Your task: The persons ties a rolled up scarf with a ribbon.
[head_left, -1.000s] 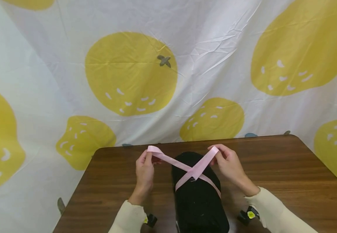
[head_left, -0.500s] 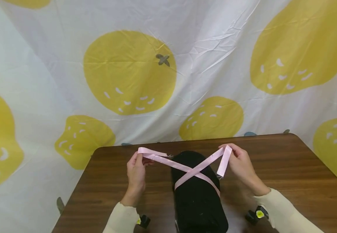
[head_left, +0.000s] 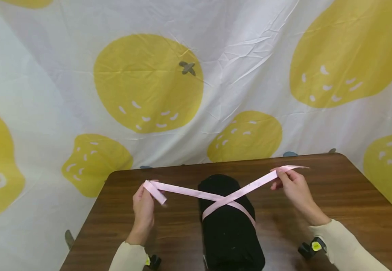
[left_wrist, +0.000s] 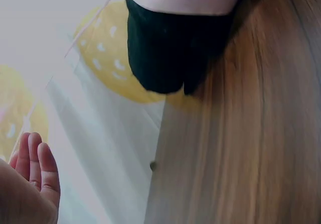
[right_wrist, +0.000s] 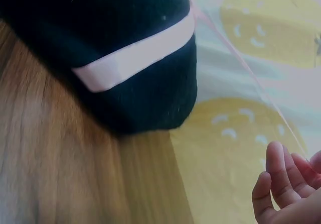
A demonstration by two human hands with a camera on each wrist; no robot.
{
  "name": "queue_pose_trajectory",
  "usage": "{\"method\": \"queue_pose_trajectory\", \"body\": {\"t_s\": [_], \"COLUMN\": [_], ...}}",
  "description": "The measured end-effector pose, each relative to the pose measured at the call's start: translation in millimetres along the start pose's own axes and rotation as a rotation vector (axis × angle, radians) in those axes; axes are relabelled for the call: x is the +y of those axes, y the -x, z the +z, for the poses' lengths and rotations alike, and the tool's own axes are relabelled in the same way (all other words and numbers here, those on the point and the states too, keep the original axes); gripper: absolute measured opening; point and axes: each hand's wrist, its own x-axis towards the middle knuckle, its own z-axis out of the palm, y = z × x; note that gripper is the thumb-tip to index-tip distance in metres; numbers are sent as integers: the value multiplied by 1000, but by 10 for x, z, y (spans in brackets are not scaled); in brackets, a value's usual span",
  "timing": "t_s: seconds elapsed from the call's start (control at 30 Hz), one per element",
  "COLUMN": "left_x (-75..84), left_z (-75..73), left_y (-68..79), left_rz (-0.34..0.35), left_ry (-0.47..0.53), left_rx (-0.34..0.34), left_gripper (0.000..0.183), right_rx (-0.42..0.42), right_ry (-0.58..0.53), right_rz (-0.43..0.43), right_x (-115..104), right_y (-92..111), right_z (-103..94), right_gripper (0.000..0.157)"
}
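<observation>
A pink satin ribbon [head_left: 189, 192] runs around a black, rounded, fabric-covered block [head_left: 231, 237] and crosses over itself on top. My left hand [head_left: 144, 210] pinches one end out to the left, its short tail folding down toward the block. On the other side my right hand [head_left: 295, 188] pinches the opposite end, and its tail trails off to the right. Both ends stretch nearly straight from the crossing. In each wrist view the ribbon [right_wrist: 145, 50] lies flat along the side of the black block [left_wrist: 160, 48].
The block stands on a brown wood-grain table [head_left: 114, 226]. Behind the table hangs a white cloth [head_left: 236, 75] printed with yellow lemons. Small black wrist cameras [head_left: 312, 248] sit below both hands at the sleeves.
Both hands have moved apart, left hand to the left and right hand to the right. The ribbon ends have been drawn out longer and straighter, and the crossing lies flatter on the block.
</observation>
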Motion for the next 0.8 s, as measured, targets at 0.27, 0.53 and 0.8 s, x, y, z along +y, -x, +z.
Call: {"method": "queue_pose_trajectory", "body": {"t_s": [0.27, 0.53, 0.8], "left_x": [-24, -12, -37], "left_z": [-175, -317, -418], "left_y": [-47, -79, -114], "left_rz": [-27, -72, -150], "left_ry": [23, -2, -9], "left_rx": [13, 27, 45], "left_gripper": [30, 33, 30], "right_rx": [-37, -65, -120], "right_ry": [30, 34, 44], "right_rz": [77, 115, 157], "right_x": [136, 214, 310], "right_y": [15, 17, 9], "right_z": [-207, -337, -395], "right_gripper": [45, 44, 42]}}
